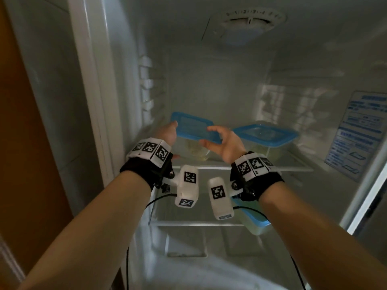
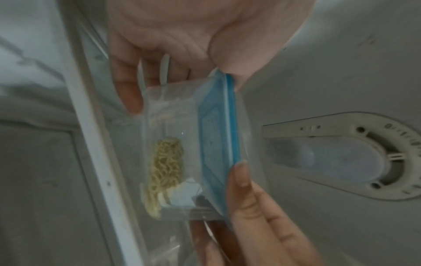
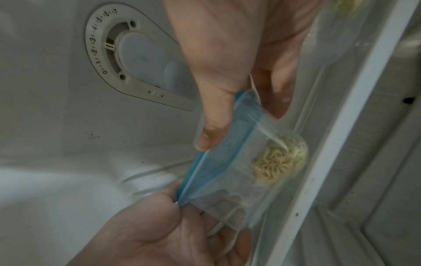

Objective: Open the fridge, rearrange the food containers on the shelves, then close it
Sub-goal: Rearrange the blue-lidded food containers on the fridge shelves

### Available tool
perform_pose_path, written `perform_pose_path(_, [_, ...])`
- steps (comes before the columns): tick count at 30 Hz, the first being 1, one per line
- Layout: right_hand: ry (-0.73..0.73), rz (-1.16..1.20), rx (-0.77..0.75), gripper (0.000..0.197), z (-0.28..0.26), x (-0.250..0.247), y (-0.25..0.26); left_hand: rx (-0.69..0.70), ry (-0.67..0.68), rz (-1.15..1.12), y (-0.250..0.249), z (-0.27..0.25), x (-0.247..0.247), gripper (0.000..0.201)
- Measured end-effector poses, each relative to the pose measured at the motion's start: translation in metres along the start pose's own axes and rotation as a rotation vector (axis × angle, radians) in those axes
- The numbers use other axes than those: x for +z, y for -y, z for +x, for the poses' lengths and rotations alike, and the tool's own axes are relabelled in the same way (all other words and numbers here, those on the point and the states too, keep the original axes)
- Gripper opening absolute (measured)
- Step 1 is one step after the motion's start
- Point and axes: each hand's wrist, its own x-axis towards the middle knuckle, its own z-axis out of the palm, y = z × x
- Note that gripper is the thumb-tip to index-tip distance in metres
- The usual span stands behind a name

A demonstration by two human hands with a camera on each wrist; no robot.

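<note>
Inside the open fridge, a glass shelf carries a second blue-lidded container at right. Just above the shelf's left part, both hands hold a clear noodle container by its ends: left hand and right hand, each grip curled round it.

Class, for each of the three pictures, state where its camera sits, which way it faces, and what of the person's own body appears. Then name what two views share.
Head: worn on the head, facing forward and down into the open fridge; both forearms, left hand and right hand show.
Left wrist: looks along the left hand at the noodle container; right fingers show.
Right wrist: looks along the right hand at it; the left hand shows.
Shared: both wrist views show the thermostat dial.
</note>
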Motion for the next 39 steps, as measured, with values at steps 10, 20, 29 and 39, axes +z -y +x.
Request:
perform_pose_path(10, [0.012,0.02,-0.016,0.044,0.004,0.009,-0.005,0.201,-0.13,0.267,0.011,0.013,-0.001,0.041])
perform_pose_path(20, [-0.354,0.132,-0.141,0.029,-0.006,-0.035,0.014,0.719,0.022,0.333,-0.026,-0.019,0.053,0.049])
perform_pose_path(29, [-0.621,0.21,0.184,0.055,-0.017,-0.084,-0.056,0.442,0.386,0.152,-0.025,-0.031,0.12,0.026])
perform_pose_path(39, [-0.5,0.498,0.369,0.057,-0.013,-0.088,-0.081,0.131,0.331,0.034,-0.007,-0.011,0.135,0.047])
